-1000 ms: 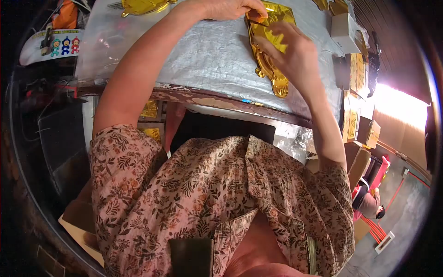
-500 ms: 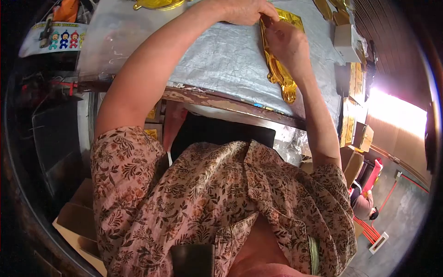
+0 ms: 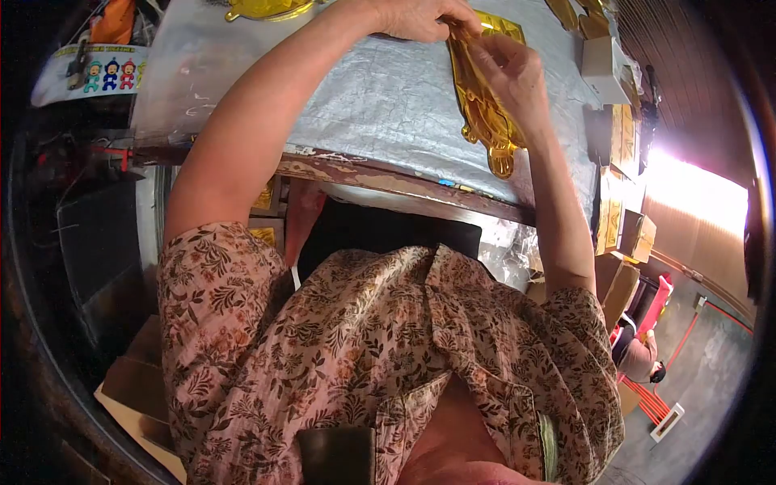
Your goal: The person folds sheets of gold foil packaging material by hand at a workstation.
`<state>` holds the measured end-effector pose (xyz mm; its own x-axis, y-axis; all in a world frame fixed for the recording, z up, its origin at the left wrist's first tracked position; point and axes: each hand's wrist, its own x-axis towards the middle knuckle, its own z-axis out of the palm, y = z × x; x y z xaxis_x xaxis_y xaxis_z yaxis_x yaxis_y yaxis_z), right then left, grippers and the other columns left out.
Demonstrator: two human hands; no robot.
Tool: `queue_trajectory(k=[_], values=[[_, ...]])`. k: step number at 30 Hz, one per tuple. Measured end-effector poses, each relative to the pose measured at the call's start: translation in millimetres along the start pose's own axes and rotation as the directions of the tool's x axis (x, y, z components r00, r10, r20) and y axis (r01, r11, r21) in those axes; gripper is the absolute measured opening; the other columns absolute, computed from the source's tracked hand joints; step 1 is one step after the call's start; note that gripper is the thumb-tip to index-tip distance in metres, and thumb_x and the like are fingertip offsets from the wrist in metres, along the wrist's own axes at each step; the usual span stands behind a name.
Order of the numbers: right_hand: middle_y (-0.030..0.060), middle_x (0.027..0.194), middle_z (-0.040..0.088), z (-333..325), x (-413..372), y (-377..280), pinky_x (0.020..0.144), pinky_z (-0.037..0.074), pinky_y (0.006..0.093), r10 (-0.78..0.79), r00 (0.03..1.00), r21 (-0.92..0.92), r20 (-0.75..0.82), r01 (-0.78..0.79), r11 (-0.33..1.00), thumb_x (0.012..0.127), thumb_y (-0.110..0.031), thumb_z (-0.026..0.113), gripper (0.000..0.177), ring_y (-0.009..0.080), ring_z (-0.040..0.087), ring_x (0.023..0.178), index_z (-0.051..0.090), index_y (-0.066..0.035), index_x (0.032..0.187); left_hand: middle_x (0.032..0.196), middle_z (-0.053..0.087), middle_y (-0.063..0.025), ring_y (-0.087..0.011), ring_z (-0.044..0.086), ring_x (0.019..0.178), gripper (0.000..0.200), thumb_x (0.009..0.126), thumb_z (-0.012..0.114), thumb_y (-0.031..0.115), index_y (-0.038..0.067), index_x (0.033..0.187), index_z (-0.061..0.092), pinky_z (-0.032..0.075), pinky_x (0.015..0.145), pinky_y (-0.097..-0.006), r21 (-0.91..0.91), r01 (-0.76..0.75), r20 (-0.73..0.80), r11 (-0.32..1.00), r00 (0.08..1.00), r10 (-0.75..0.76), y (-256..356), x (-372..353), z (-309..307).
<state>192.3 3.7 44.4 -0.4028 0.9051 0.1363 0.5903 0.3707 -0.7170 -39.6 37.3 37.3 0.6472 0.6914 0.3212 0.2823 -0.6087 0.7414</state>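
On the table lies a shiny gold ornamental piece (image 3: 485, 121), long and narrow, with a scalloped near end that looks like thin moulded foil or plastic. My left hand (image 3: 416, 19) reaches across from the left, its fingers pinched at the piece's far left edge. From the right, my right hand (image 3: 513, 77) rests over the piece with curled fingers close to the left fingertips. Both hands seem to grip the gold piece, though the exact contact is partly hidden by the fingers.
A silvery sheet covers the table (image 3: 372, 105), whose worn front edge is near my body. Another gold piece (image 3: 271, 6) lies at the far left. A white box (image 3: 602, 69) and cartons (image 3: 618, 186) line the right side. Beyond them, another person (image 3: 638, 356) is visible.
Both hands have shifted slightly left. My right hand's fingers have opened a little and turned, and the gold piece has moved slightly left with its near end tilted.
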Motion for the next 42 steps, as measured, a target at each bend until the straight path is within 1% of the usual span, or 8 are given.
queue_trajectory(k=[6, 8, 12, 21, 24, 26, 29, 42], values=[[0.0107, 0.09, 0.076, 4, -14, -27, 0.07, 0.054, 0.0309, -0.039, 0.999, -0.085, -0.02, 0.037, 0.996, 0.09, -0.021, 0.079, 0.028, 0.0134, 0.071, 0.079, 0.071, 0.002, 0.104, 0.124, 0.07, -0.0139, -0.0276, 0.066, 0.114, 0.036, 0.087, 0.057, 0.002, 0.004, 0.122, 0.069, 0.052, 0.098, -0.0368, 0.008, 0.042, 0.083, 0.999, 0.996, -0.043, 5, 4, -5], [0.0144, 0.091, 0.076, 6, -17, -35, 0.07, 0.056, 0.0345, -0.078, 0.997, -0.299, -0.023, 0.068, 0.952, 0.086, -0.024, 0.082, 0.032, 0.0198, 0.074, 0.079, 0.071, 0.002, 0.101, 0.124, 0.07, -0.0141, -0.0272, 0.066, 0.114, 0.036, 0.087, 0.057, 0.002, 0.004, 0.122, 0.068, 0.052, 0.099, -0.0367, -0.021, 0.067, 0.088, 0.998, 0.994, -0.065, 7, 4, -4], [0.0148, 0.089, 0.075, 8, -12, -30, 0.071, 0.056, 0.0346, -0.08, 0.996, -0.37, -0.036, 0.061, 0.927, 0.084, -0.025, 0.084, 0.032, 0.021, 0.073, 0.077, 0.071, 0.001, 0.098, 0.123, 0.07, -0.0138, -0.0257, 0.066, 0.113, 0.036, 0.088, 0.057, 0.002, 0.004, 0.122, 0.068, 0.052, 0.098, -0.0365, -0.036, 0.061, 0.093, 0.997, 0.994, -0.058, 5, 4, -4], [0.0165, 0.089, 0.073, 3, -13, -16, 0.073, 0.056, 0.0376, -0.051, 0.999, -0.277, -0.016, 0.045, 0.96, 0.083, -0.012, 0.075, 0.019, 0.0262, 0.072, 0.077, 0.071, 0.002, 0.095, 0.12, 0.072, -0.0125, -0.0251, 0.067, 0.111, 0.036, 0.09, 0.054, 0.004, 0.005, 0.123, 0.068, 0.052, 0.097, -0.0366, -0.021, 0.063, 0.051, 0.998, 0.997, -0.062, 2, 2, -3], [0.019, 0.09, 0.072, 6, -16, -26, 0.073, 0.056, 0.0406, -0.107, 0.993, -0.356, -0.055, 0.081, 0.931, 0.082, -0.009, 0.072, 0.016, 0.0321, 0.072, 0.08, 0.069, 0.002, 0.094, 0.119, 0.072, -0.0125, -0.0247, 0.067, 0.111, 0.037, 0.09, 0.053, 0.004, 0.006, 0.123, 0.068, 0.052, 0.096, -0.0362, -0.059, 0.074, 0.047, 0.995, 0.996, -0.072, 0, 3, -2], [0.021, 0.091, 0.07, 13, -19, -24, 0.073, 0.055, 0.0451, -0.189, 0.979, -0.518, -0.076, 0.123, 0.846, 0.083, -0.008, 0.069, 0.014, 0.0388, 0.07, 0.083, 0.067, 0.001, 0.093, 0.118, 0.072, -0.0124, -0.0243, 0.067, 0.11, 0.037, 0.091, 0.052, 0.004, 0.006, 0.123, 0.068, 0.052, 0.096, -0.0359, -0.056, 0.098, 0.064, 0.994, 0.993, -0.095, -3, 5, -2], [0.0206, 0.092, 0.068, 20, -21, -20, 0.072, 0.054, 0.0486, -0.284, 0.953, -0.539, -0.103, 0.186, 0.822, 0.086, -0.008, 0.068, 0.014, 0.042, 0.068, 0.083, 0.065, -0.001, 0.098, 0.117, 0.073, -0.0122, -0.0236, 0.068, 0.107, 0.036, 0.091, 0.051, 0.004, 0.006, 0.123, 0.069, 0.052, 0.095, -0.0356, -0.035, 0.086, 0.058, 0.996, 0.995, -0.083, -3, 5, -1], [0.0157, 0.088, 0.066, 27, -26, -20, 0.068, 0.055, 0.0496, -0.392, 0.918, -0.664, -0.061, 0.256, 0.703, 0.091, -0.009, 0.063, 0.015, 0.0373, 0.068, 0.08, 0.062, -0.007, 0.105, 0.119, 0.072, -0.0108, -0.0245, 0.068, 0.108, 0.031, 0.092, 0.056, 0.005, 0.005, 0.119, 0.07, 0.052, 0.096, -0.0358, -0.041, 0.087, 0.095, 0.995, 0.992, -0.083, 9, 1, -9]])
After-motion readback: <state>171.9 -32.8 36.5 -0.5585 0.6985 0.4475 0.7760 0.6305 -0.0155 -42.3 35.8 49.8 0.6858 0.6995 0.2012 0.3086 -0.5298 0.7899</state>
